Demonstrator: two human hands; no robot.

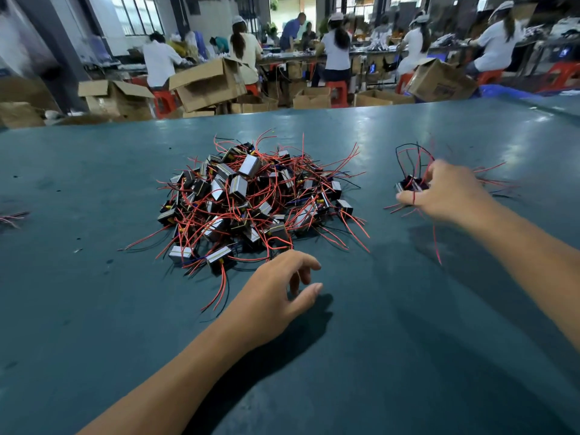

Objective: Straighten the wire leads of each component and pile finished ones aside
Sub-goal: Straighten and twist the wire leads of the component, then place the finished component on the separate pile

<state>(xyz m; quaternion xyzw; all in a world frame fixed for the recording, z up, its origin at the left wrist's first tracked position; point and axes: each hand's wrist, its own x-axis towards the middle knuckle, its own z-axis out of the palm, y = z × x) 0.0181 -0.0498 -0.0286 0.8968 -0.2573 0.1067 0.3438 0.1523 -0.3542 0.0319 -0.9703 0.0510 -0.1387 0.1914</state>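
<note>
A big tangled heap of small transformer-like components (251,202) with red and black wire leads lies in the middle of the teal table (94,309). My left hand (276,290) hovers just in front of the heap, fingers loosely curled, holding nothing. At the right, my right hand (445,189) grips one component (409,185), whose red and black leads loop upward. It sits at a small pile of components (489,183) with leads fanning out to the right; the hand hides most of that pile.
A few loose wire ends (12,216) lie at the table's left edge. Beyond the far edge stand open cardboard boxes (207,83), red stools and several seated people working at other benches.
</note>
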